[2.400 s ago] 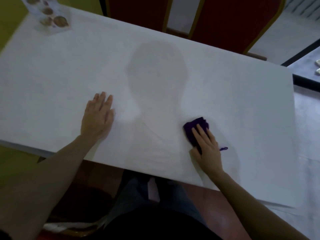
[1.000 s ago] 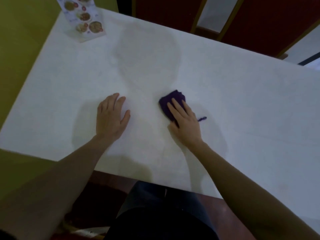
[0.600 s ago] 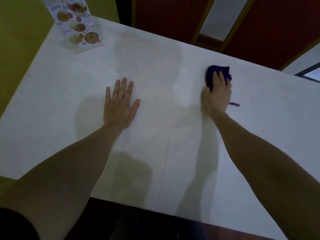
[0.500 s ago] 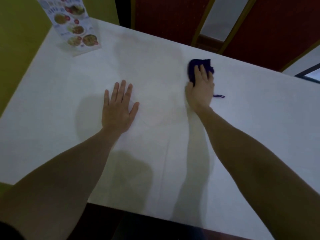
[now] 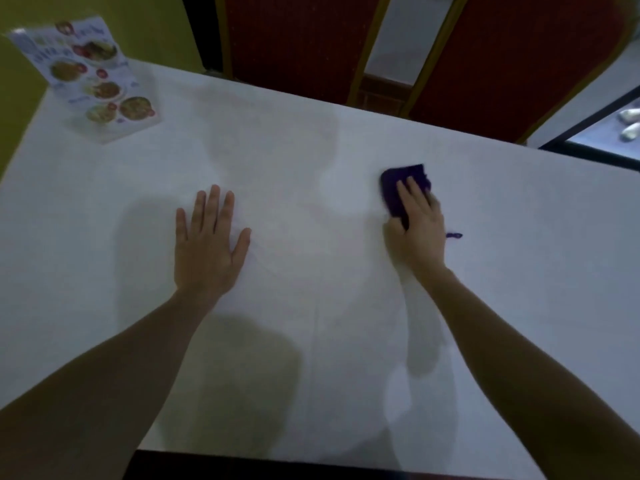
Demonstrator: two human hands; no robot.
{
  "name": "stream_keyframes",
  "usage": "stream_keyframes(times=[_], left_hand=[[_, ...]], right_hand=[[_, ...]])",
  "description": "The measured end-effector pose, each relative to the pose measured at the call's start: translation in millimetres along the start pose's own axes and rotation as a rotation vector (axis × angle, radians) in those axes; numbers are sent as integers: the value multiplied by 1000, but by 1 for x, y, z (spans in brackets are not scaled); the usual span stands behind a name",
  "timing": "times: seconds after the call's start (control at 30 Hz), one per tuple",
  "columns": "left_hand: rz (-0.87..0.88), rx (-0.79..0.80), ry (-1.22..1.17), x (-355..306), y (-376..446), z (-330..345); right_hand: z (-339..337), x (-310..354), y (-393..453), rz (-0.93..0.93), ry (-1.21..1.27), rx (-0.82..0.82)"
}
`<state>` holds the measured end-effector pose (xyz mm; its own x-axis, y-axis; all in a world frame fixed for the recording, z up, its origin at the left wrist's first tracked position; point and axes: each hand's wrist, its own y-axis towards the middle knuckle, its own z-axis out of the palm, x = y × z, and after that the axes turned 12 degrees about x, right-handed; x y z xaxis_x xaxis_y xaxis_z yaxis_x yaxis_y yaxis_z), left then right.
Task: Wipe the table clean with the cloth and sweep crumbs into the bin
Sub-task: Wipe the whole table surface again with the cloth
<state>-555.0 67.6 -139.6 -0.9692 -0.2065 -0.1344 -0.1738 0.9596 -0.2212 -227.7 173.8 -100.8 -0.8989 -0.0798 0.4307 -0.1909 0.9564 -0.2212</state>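
the right hand (image 5: 417,230) presses a purple cloth (image 5: 398,188) flat against the white worktop (image 5: 311,341) with straight fingers, toward the far right of its middle; a loose thread (image 5: 454,235) trails just beside the hand. the left hand (image 5: 207,247) lies flat and spread on the worktop, holding nothing. a menu card (image 5: 93,77) stands at the far left corner.

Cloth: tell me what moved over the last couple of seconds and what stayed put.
The right hand slid the cloth from near the table's front edge out toward the far side, sweeping sideways as it went. Its grip is unchanged, fingers pressing the cloth flat. The left hand stayed flat on the table, and the menu stayed in the far left corner.
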Motion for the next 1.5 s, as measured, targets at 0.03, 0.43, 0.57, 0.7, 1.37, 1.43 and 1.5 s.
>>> stream_keyframes(times=[0.03,0.43,0.57,0.7,1.37,1.43,1.5], left_hand=[[2,3,2,0,1,0],[-6,-8,26,4,1,4],[-3,-7,19,4,1,5],[0,-21,3,3,0,2],[126,145,-364,34,-3,-15],[98,94,-341,62,-16,-19],[32,49,-282,98,-33,-20]], right_hand=[[-7,-2,17,53,12,-27],[37,127,111,-253,-136,161],[51,109,43,-475,-101,246],[30,44,10,-440,-126,206],[58,124,17,-439,-117,307],[52,105,1,-413,-135,289],[42,90,2,-319,-124,249]])
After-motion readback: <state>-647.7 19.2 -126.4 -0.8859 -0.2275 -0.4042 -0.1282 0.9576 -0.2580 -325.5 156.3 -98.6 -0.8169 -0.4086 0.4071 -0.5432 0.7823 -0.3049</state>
